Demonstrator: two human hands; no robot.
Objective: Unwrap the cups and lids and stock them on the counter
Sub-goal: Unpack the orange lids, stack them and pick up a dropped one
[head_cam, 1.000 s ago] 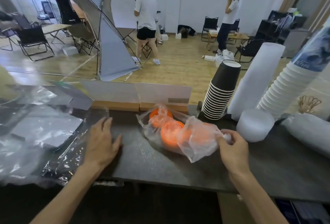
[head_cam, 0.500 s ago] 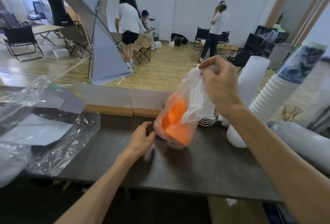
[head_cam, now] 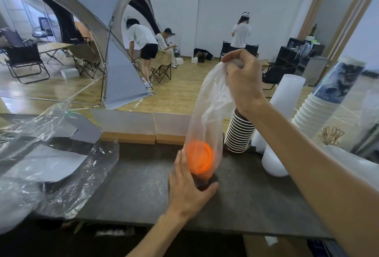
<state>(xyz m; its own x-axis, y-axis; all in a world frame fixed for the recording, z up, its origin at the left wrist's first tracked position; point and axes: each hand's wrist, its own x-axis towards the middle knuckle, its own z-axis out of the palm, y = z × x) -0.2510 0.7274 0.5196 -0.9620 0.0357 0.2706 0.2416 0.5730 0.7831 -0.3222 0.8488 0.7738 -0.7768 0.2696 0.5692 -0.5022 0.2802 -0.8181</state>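
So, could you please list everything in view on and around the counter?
counter: one, dark grey, across the foreground
plastic bag: one, clear, pulled upright above the counter
orange lids: a stack, count unclear, in the bag's bottom
black cups: one stack, behind the bag
white cups: one stack, printed blue sleeve, far right
white lids: one leaning wrapped column, beside the black cups
loose wrap: clear, crumpled, left
left hand: steadies the bag's bottom
right hand: grips the bag's top
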